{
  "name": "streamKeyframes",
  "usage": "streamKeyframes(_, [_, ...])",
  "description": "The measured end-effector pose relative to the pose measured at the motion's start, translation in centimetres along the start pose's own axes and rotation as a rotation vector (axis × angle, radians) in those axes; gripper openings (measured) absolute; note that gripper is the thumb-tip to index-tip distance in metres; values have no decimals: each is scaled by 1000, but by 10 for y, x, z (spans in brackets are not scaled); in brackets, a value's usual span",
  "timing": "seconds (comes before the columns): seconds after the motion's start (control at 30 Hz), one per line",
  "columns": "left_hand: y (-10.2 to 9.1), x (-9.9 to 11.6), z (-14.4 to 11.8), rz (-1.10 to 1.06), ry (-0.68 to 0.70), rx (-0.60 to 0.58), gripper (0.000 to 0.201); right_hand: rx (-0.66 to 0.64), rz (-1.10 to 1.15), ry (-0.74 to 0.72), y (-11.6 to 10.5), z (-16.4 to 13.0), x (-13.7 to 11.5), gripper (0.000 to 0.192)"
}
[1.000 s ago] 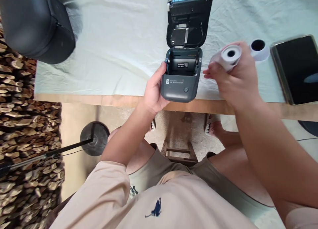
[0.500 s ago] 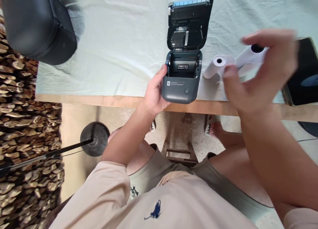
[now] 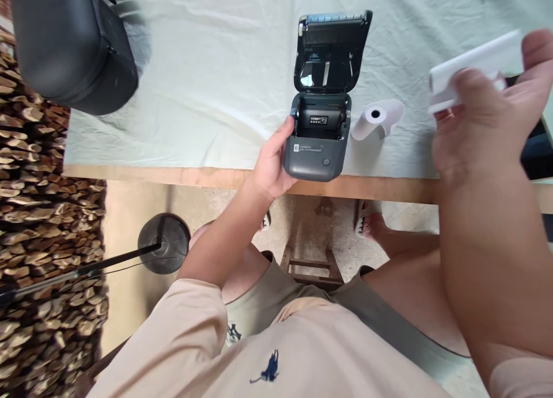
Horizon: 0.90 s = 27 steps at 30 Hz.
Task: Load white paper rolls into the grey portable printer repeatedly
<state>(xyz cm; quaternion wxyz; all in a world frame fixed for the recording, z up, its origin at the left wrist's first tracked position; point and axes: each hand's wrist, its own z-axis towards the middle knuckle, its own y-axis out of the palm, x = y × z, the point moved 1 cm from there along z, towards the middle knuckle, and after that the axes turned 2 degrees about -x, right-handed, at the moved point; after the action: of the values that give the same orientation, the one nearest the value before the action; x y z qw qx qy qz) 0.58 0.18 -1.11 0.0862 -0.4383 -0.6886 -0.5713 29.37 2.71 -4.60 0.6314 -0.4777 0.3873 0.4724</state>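
My left hand [image 3: 274, 163] grips the left side of a dark grey label printer [image 3: 314, 165], thumb on its edge. The printer's lid [image 3: 330, 55] stands raised, and a black-and-white label shows inside the paper bay. To its right a small white paper roll [image 3: 367, 122] stands on the cloth with a loose end curling out. At the far right my right hand [image 3: 484, 121] is closed around a larger white paper roll [image 3: 473, 61], lifted off the cloth and tilted. Part of that roll is hidden by the fingers.
A black zipped case [image 3: 78, 46] stands at the table's left. Under my right wrist lies a dark phone-like device [image 3: 538, 150], partly covered. A wooden edge [image 3: 194, 177] borders the cloth [image 3: 207, 87]. A black round stand base [image 3: 164, 242] is on the floor.
My right hand has taken hold of the larger paper roll, lifted it and moved right. The printer has tilted slightly in my left hand, which stays in place.
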Motion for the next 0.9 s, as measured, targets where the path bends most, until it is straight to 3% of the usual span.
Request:
streamKeyframes(0.1, [0,0,0,-10,3,8,36,84,273,304,1,10,-20,45])
streamKeyframes(0.2, [1,0,-1,27,11,-6,36,36,332,291,23,9,-60,56])
streamKeyframes(0.27, [2,-1,-1,62,21,-19,35,92,172,50,46,-1,-87,47])
streamKeyframes(0.33, [4,-2,-2,82,32,-18,33,-13,-58,-223,71,-13,-105,36])
streamKeyframes(0.37, [4,-3,-3,91,37,-13,32,-73,-137,-308,81,-18,-110,39])
streamKeyframes(0.43, [4,-5,-4,120,55,-1,28,-129,-252,-376,95,-25,-110,44])
streamKeyframes(0.63, [1,-10,-6,223,133,-67,20,-122,-635,-176,101,-22,-96,23])
streamKeyframes(0.9, [-12,-14,3,269,188,-160,29,-119,-795,-201,101,-22,-102,16])
